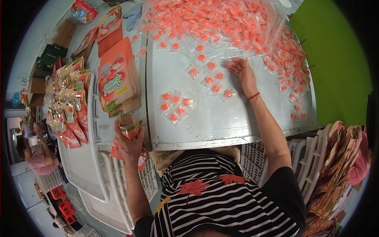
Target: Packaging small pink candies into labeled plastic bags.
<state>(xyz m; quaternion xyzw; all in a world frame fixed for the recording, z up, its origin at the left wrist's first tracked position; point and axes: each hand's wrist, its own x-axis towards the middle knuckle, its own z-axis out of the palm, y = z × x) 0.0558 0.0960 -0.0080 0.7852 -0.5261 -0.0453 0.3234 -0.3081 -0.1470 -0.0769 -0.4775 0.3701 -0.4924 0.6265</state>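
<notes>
My left hand (129, 141) grips a red printed pouch (127, 121) below the near end of a stack of flat pouches (117, 75). My right hand (241, 73) is over the metal tabletop (221, 126), its fingers loosely stretched to the left with nothing visible in them. A red bead bracelet is on that wrist. Left of the right hand lie scattered orange-red candies in clear square wrappers (215, 88). A small group of the same wrapped candies (174, 106) sits farther left. A big heap of wrapped candies (213, 19) on clear plastic film fills the far side.
Left of the pouch stack, a white plastic tray (81, 164) bears several filled pouches (71, 102). A green panel (335, 63) rises along the right. White crates (306, 154) stand under the table's near edge. People sit at the far left.
</notes>
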